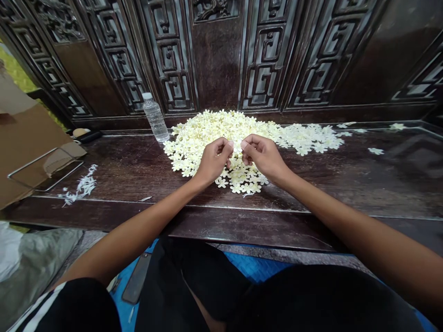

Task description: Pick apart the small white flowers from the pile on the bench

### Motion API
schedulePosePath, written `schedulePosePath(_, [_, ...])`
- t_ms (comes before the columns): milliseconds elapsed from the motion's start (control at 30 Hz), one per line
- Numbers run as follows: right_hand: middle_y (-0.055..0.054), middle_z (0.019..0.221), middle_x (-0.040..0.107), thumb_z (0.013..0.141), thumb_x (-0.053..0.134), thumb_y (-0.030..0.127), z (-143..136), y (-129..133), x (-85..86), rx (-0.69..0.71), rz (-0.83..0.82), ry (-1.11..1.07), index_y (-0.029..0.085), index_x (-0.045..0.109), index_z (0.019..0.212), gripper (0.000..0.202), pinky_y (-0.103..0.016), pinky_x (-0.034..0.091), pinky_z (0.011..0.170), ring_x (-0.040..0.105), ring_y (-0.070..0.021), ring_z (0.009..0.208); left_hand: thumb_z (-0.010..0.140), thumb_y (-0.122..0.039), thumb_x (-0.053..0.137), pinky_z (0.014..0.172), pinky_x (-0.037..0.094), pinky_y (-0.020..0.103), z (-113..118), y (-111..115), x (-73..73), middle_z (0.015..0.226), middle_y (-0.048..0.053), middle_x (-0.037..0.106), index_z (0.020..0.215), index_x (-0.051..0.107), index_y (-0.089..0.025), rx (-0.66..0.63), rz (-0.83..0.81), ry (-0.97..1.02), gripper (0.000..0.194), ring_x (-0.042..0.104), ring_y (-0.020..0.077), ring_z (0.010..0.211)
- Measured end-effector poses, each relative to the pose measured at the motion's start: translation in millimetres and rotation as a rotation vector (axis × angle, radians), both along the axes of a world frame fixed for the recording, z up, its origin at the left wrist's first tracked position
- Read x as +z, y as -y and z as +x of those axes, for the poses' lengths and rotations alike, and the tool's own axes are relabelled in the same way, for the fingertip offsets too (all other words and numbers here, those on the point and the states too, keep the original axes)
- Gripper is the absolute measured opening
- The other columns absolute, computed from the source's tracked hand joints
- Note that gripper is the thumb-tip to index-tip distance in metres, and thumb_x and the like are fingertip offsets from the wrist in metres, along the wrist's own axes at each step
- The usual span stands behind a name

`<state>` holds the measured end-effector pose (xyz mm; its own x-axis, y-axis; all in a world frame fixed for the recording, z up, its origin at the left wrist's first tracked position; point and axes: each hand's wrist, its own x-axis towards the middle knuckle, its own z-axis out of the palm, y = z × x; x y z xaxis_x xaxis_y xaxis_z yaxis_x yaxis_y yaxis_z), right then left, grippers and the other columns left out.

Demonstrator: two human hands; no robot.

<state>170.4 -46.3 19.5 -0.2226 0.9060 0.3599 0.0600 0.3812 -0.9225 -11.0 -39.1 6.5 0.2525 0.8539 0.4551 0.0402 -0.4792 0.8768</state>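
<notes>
A broad heap of pale yellow-white flowers (207, 124) lies on the dark wooden bench (117, 157), thinning out into a looser spread toward the right. My left hand (218, 159) and my right hand (261, 154) are raised over the front of the heap, close together but apart. Both have thumb and forefinger pinched and the other fingers curled in. Something small and pale seems to be between the fingertips, but it blends with the flowers behind and I cannot make it out.
A clear plastic bottle (156, 117) stands left of the heap. White scraps (81, 186) lie near a cardboard box (31, 133) and a wire frame (44, 168) at the left. Carved wooden panels (216, 64) rise behind the bench. A phone (137, 276) lies on the blue mat below.
</notes>
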Motion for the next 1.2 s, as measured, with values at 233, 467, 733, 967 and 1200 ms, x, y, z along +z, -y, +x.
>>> schedulePosePath(233, [0.001,0.062,0.054,0.094,0.067,0.069,-5.6,6.1,-1.8,-0.049,0.086,0.015,0.024,0.056,0.075,0.050,-0.033,0.040,0.056,0.049,-0.0138,0.055,0.102,-0.060,0.056,0.053,0.044,0.025,4.5,5.1,-0.7,0.067,-0.002,0.054,0.074,0.053,-0.019,0.014,0.058,-0.032,0.049,0.054,0.0076,0.052])
schedulePosePath(467, [0.002,0.059,0.049,0.091,0.064,0.077,-7.5,7.8,-3.3,-0.101,0.102,0.009,0.026,0.051,0.073,0.055,-0.033,0.034,0.053,0.044,-0.0149,0.053,0.102,-0.062,0.055,0.052,0.045,0.025,5.5,7.2,-0.1,0.065,-0.001,0.056,0.072,0.057,-0.019,-0.001,0.057,-0.030,0.052,0.053,0.0077,0.052])
schedulePosePath(733, [0.000,0.062,0.045,0.093,0.061,0.076,-6.6,5.5,-2.6,-0.170,0.163,0.056,0.025,0.047,0.068,0.059,-0.034,0.030,0.056,0.040,-0.0162,0.058,0.099,-0.061,0.060,0.052,0.051,0.024,7.0,7.8,-0.2,0.076,0.002,0.061,0.088,0.060,-0.021,-0.060,-0.040,0.040,0.041,0.057,0.0098,0.062])
schedulePosePath(967, [0.000,0.062,0.048,0.096,0.058,0.074,-6.2,5.6,-8.3,-0.175,0.247,0.195,0.024,0.049,0.070,0.057,-0.031,0.030,0.055,0.041,-0.0161,0.060,0.098,-0.059,0.064,0.050,0.051,0.024,3.6,1.6,-4.1,0.072,-0.002,0.054,0.088,0.057,-0.021,-0.039,-0.052,0.064,0.040,0.054,0.0080,0.056])
schedulePosePath(1200, [0.002,0.072,0.051,0.108,0.053,0.052,0.9,6.2,-0.6,-0.271,0.517,0.316,0.024,0.058,0.099,0.029,-0.032,0.032,0.058,0.044,-0.0149,0.059,0.097,-0.060,0.064,0.049,0.042,0.022,3.0,1.6,-1.0,0.069,-0.003,0.049,0.079,0.051,-0.020,0.043,0.044,0.021,0.046,0.047,0.0071,0.056])
